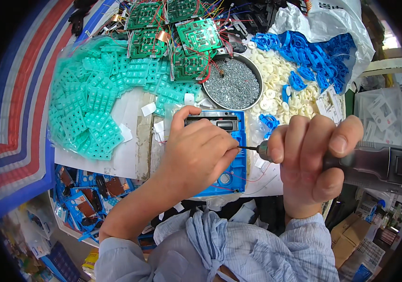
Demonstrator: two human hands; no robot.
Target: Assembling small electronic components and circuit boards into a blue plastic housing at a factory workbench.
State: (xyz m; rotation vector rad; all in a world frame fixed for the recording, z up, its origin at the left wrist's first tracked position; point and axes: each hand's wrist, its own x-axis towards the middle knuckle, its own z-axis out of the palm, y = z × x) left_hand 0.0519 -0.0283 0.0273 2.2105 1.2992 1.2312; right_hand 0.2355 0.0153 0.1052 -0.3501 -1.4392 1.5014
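A dark electric screwdriver [374, 164] lies nearly level in my right hand [306, 157], its fingers wrapped round the body. The thin bit [249, 148] points left and reaches the fingertips of my left hand [198, 152]. Those fingertips are pinched together at the bit's tip; whatever they hold is too small to make out. Beneath my left hand sits a blue plastic casing [239, 176], open side up and partly covered by the hand. A black part with a slot [227, 123] is fitted at its far end. A thin red wire [257, 178] trails beside the casing.
Beyond the casing stands a round metal tray [260, 91] full of small screws. Green circuit boards [198, 35] with wires are stacked behind it. Teal rubber keypads [88, 103] heap at left, cream discs [269, 70] and blue plastic parts [323, 58] at right. Blue casings [81, 202] fill the lower left.
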